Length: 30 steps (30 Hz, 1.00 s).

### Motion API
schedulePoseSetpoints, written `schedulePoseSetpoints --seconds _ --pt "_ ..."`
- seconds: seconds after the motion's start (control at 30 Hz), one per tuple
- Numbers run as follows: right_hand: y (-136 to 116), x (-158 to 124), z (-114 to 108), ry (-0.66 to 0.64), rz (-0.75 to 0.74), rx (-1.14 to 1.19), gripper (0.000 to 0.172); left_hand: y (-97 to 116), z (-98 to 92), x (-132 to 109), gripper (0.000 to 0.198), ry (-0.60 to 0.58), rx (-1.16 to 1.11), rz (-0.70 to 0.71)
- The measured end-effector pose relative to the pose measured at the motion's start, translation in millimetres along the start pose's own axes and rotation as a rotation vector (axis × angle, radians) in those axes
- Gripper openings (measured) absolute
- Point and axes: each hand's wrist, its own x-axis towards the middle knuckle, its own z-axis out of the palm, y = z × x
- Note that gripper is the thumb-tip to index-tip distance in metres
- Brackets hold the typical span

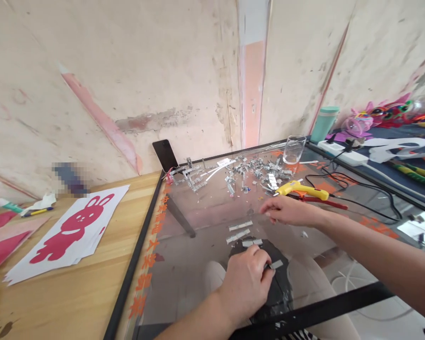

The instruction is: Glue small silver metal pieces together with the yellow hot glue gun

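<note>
On the glass tabletop [205, 208], my left hand [246, 283] is curled at the near edge, its fingers pinching a small silvery mirror strip [276, 264]. My right hand [286, 210] lies flat further out, fingers stretched left and holding nothing, just in front of the yellow glue gun [301, 189]. Between the hands lie a few more silvery strips [240, 231]. A pile of small mirror pieces [248, 172] is scattered at the far side of the glass.
An empty drinking glass [293, 149] and a black phone [165, 155] stand near the wall. Red-handled pliers [322, 200] and a black cable [357, 189] lie right of the glue gun. On the wooden table to the left lies a red rabbit cut-out [69, 229].
</note>
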Motion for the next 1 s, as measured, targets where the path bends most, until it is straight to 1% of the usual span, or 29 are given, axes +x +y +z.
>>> schedulePoseSetpoints --seconds 0.1,0.2,0.3,0.4,0.5,0.6,0.67,0.73,0.8,0.83,0.93,1.0 --pt "4.7 -26.4 5.7 -0.051 -0.056 -0.018 0.022 -1.6 -4.0 2.0 0.013 -0.011 -0.060 -0.002" --pt "7.6 -51.1 22.2 -0.140 -0.127 -0.086 0.021 -4.0 -8.4 4.5 0.018 -0.043 -0.114 -0.012" --pt "5.2 -64.0 42.2 -0.079 -0.164 -0.214 0.019 -5.6 -11.1 6.0 0.018 -0.063 -0.166 -0.037" --pt "0.8 -67.2 54.2 -0.013 -0.177 -0.325 0.011 -6.4 -11.3 6.4 0.015 -0.055 -0.194 -0.037" --pt "-2.2 -67.5 57.3 0.035 -0.131 -0.404 0.008 -7.0 -11.2 6.6 0.009 -0.052 -0.180 -0.032" --pt "-3.0 -67.4 57.8 0.085 -0.063 -0.447 0.015 -7.1 -13.8 6.7 0.007 -0.070 -0.127 -0.049" --pt "-2.1 -67.5 57.5 0.085 -0.044 -0.423 0.021 -7.1 -17.3 5.9 0.007 -0.082 -0.064 -0.049" --pt "0.3 -68.0 55.5 0.061 -0.060 -0.368 0.021 -7.4 -21.4 4.2 0.008 -0.092 -0.001 -0.044" --pt "3.6 -68.9 52.2 0.055 -0.103 -0.329 0.011 -8.1 -24.8 2.3 0.011 -0.105 0.030 -0.048" --pt "5.3 -69.4 50.5 0.059 -0.126 -0.324 0.009 -8.5 -25.8 1.6 0.012 -0.108 0.025 -0.049" --pt "8.1 -69.8 48.8 0.053 -0.173 -0.343 0.025 -9.3 -24.9 1.3 0.015 -0.090 -0.059 -0.044" --pt "7.7 -68.7 51.3 0.038 -0.191 -0.354 0.026 -9.5 -21.4 2.6 0.015 -0.056 -0.116 -0.039"
